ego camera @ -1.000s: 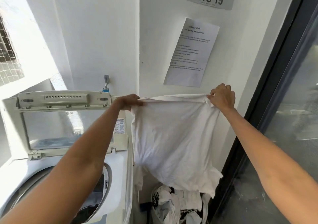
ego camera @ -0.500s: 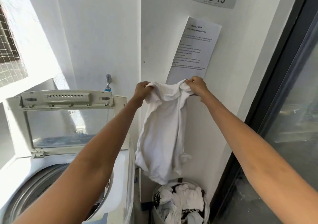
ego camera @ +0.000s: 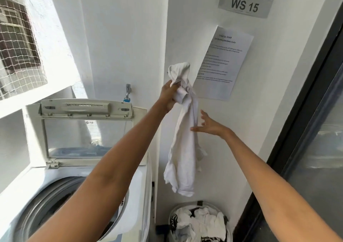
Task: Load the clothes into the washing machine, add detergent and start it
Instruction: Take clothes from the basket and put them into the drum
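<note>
Since a moment ago, right hand [ego camera: 207, 125] has released the white garment [ego camera: 182, 139], fingers spread beside it; left hand [ego camera: 169, 97] grips its bunched top. It hangs between the open-lidded washing machine [ego camera: 141, 186] at left and the laundry basket [ego camera: 199, 221] below, near the white wall [ego camera: 185, 28].

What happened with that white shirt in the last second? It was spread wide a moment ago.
The hands came together, bunching the white shirt. The right hand then let go and now hovers open beside it; the left hand alone grips its top, so it hangs long. The washing machine lid stayed open, and the laundry basket stayed full.
</note>
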Tool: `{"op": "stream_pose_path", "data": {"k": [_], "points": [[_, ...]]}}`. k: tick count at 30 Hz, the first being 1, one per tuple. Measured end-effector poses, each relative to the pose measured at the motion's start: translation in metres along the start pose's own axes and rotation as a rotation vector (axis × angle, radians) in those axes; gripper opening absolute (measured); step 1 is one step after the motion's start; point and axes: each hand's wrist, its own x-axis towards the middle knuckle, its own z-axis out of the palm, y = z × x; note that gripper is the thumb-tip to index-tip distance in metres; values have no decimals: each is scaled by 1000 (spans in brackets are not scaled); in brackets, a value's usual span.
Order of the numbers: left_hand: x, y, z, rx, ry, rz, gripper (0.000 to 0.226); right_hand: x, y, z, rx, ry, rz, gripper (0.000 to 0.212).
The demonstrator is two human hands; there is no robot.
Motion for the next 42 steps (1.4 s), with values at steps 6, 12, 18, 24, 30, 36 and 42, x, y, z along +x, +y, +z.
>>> {"op": "stream_pose_path", "data": {"k": [6, 12, 18, 24, 30, 36, 42], "points": [[0, 31, -4, 74, 191, 35, 13, 17, 1, 62, 163, 271, 71, 69], [-30, 29, -106, 499, 463, -82, 23, 29, -45, 29, 164, 121, -71, 52], [-97, -3, -212, 269, 427, -529, 28, 34, -127, 58, 230, -179, -280, 48], [-146, 16, -288, 181, 617, -503, 29, 47, -191, 147, 284, -60, -405, 33], [-205, 38, -357, 219, 851, -388, 28, 48, -214, 221, 84, -165, -415, 34], [-262, -9, -411, 504, 1046, -477, 40, 65, -177, 327, -179, -330, -376, 26], [-270, -63, -440, 760, 1078, -572, 37, 83, -83, 448, -351, -425, -183, 14]]}}
